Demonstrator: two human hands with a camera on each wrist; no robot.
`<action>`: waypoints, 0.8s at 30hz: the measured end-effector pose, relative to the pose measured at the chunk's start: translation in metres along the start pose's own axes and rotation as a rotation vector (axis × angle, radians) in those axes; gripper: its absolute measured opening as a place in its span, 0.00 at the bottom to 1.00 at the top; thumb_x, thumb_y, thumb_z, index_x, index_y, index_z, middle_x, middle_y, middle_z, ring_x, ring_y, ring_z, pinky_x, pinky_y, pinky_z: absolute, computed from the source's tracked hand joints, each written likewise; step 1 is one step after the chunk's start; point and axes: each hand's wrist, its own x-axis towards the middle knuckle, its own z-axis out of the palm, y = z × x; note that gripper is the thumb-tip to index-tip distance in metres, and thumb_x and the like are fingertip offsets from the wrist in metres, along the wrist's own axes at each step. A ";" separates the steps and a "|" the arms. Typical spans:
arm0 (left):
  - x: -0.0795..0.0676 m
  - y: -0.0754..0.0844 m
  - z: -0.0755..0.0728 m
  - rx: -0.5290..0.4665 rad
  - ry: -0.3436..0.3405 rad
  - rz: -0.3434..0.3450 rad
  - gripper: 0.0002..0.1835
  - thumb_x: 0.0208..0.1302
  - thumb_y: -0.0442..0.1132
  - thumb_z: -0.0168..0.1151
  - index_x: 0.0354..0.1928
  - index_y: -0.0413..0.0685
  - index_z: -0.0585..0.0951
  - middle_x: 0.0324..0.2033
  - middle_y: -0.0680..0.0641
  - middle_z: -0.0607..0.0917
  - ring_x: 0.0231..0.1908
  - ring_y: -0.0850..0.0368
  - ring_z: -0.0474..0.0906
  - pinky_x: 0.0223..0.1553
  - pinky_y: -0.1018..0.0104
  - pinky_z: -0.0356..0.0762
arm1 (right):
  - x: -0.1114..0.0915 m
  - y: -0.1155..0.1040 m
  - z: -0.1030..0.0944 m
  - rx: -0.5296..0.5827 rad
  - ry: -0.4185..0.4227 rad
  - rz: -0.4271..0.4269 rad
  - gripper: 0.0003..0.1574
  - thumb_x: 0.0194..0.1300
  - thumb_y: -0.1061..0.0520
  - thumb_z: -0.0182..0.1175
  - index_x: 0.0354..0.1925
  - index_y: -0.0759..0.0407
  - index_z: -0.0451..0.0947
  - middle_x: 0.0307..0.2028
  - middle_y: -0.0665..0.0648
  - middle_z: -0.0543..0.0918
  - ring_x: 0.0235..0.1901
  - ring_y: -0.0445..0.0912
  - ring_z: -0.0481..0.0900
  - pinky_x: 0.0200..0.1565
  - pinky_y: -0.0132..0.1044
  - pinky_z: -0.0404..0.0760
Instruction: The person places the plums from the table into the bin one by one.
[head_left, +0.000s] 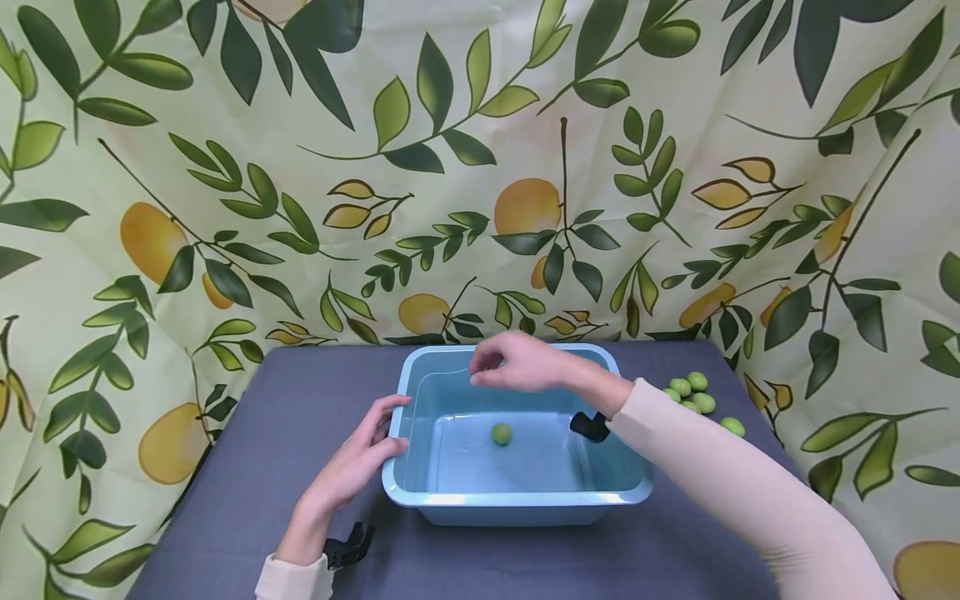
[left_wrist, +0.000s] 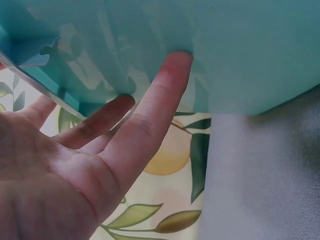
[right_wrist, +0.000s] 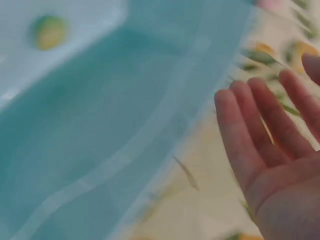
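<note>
- Blue tub [head_left: 517, 500] is on the table [head_left: 300, 467], one green ball [head_left: 502, 433] on its floor; more green balls [head_left: 703, 402] sit off to the right.
- Left hand [head_left: 360, 454] grips the left rim; right hand [head_left: 521, 362] hovers over the tub's far side, fingers loosely bent, holding nothing.
- Tub's probably light, slightly bendy plastic, so grab the rim.
- Balls look light and likely roll; pinch 'em around the middle.

The head camera looks forward and down from above the near edge of the grey tabletop [head_left: 315, 417], far enough off to take in the whole blue plastic basin [head_left: 517, 500]. The left-wrist view, rolled sideways, faces the left hand [head_left: 356, 458] and basin wall closely. The right-wrist view looks past the right hand [head_left: 525, 363] into the basin, sharing the green ball [head_left: 501, 433] with the head view.
</note>
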 end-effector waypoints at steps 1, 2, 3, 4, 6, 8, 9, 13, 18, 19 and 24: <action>0.000 0.000 0.000 0.001 0.000 0.001 0.29 0.68 0.36 0.57 0.69 0.59 0.65 0.66 0.37 0.67 0.49 0.43 0.80 0.49 0.49 0.80 | -0.004 -0.005 -0.008 0.000 0.037 -0.007 0.06 0.70 0.53 0.63 0.43 0.51 0.84 0.37 0.45 0.85 0.40 0.41 0.81 0.46 0.38 0.80; 0.000 0.000 0.000 0.001 -0.002 0.001 0.29 0.68 0.36 0.57 0.69 0.59 0.65 0.66 0.37 0.67 0.50 0.43 0.80 0.49 0.49 0.80 | -0.009 -0.010 -0.015 -0.001 0.073 -0.007 0.07 0.70 0.53 0.63 0.44 0.51 0.85 0.38 0.45 0.85 0.40 0.41 0.81 0.47 0.39 0.80; 0.000 0.000 0.000 0.000 -0.003 0.002 0.29 0.68 0.36 0.57 0.69 0.59 0.65 0.66 0.37 0.67 0.50 0.42 0.80 0.49 0.49 0.80 | -0.013 -0.015 -0.021 -0.002 0.106 -0.009 0.08 0.70 0.53 0.63 0.45 0.53 0.85 0.38 0.46 0.85 0.40 0.42 0.81 0.48 0.40 0.80; 0.000 0.000 0.000 -0.002 -0.005 0.003 0.29 0.68 0.36 0.57 0.69 0.59 0.65 0.66 0.37 0.67 0.50 0.41 0.80 0.49 0.50 0.80 | -0.018 -0.018 -0.026 -0.004 0.131 -0.011 0.09 0.70 0.53 0.64 0.45 0.53 0.85 0.39 0.46 0.85 0.40 0.42 0.81 0.48 0.41 0.80; 0.000 0.000 0.000 -0.002 -0.008 0.006 0.29 0.68 0.36 0.56 0.70 0.59 0.65 0.66 0.37 0.67 0.50 0.41 0.79 0.48 0.50 0.80 | -0.026 -0.025 -0.034 -0.009 0.167 -0.016 0.10 0.69 0.52 0.64 0.46 0.53 0.85 0.39 0.46 0.86 0.39 0.42 0.82 0.49 0.41 0.81; 0.000 -0.001 0.000 -0.003 -0.009 0.008 0.29 0.68 0.36 0.56 0.70 0.59 0.65 0.66 0.37 0.67 0.50 0.40 0.79 0.48 0.51 0.79 | -0.035 -0.030 -0.039 -0.012 0.196 -0.022 0.11 0.69 0.52 0.65 0.47 0.53 0.85 0.40 0.46 0.86 0.40 0.41 0.82 0.49 0.41 0.81; 0.000 -0.001 0.000 -0.004 -0.007 0.009 0.29 0.68 0.36 0.56 0.70 0.59 0.65 0.66 0.37 0.67 0.50 0.40 0.79 0.48 0.51 0.79 | -0.040 -0.031 -0.041 -0.015 0.212 -0.027 0.11 0.69 0.52 0.65 0.47 0.53 0.85 0.40 0.45 0.86 0.40 0.41 0.82 0.48 0.41 0.81; -0.001 -0.002 -0.001 -0.004 -0.010 0.012 0.29 0.69 0.37 0.56 0.70 0.59 0.64 0.66 0.37 0.67 0.51 0.42 0.79 0.48 0.52 0.79 | -0.062 -0.032 -0.045 -0.019 0.293 -0.027 0.10 0.69 0.52 0.66 0.47 0.52 0.85 0.41 0.45 0.85 0.42 0.41 0.81 0.48 0.43 0.81; -0.001 -0.003 -0.001 -0.013 -0.021 0.007 0.29 0.70 0.37 0.56 0.70 0.60 0.64 0.67 0.38 0.66 0.53 0.43 0.78 0.50 0.53 0.77 | -0.100 -0.018 -0.045 -0.058 0.425 0.004 0.10 0.69 0.53 0.66 0.47 0.51 0.85 0.42 0.46 0.86 0.43 0.39 0.82 0.48 0.41 0.81; -0.001 -0.003 -0.001 -0.015 -0.021 0.005 0.28 0.70 0.38 0.57 0.70 0.60 0.64 0.67 0.39 0.66 0.53 0.42 0.78 0.51 0.53 0.77 | -0.107 -0.015 -0.044 -0.071 0.453 0.011 0.09 0.70 0.53 0.65 0.47 0.51 0.85 0.43 0.46 0.86 0.42 0.39 0.82 0.48 0.39 0.81; 0.000 -0.002 -0.002 -0.044 -0.032 0.001 0.29 0.70 0.38 0.57 0.70 0.60 0.64 0.67 0.39 0.65 0.56 0.39 0.76 0.51 0.52 0.78 | -0.138 0.004 -0.038 -0.146 0.590 0.035 0.09 0.69 0.56 0.66 0.47 0.50 0.85 0.42 0.45 0.85 0.40 0.38 0.83 0.45 0.30 0.79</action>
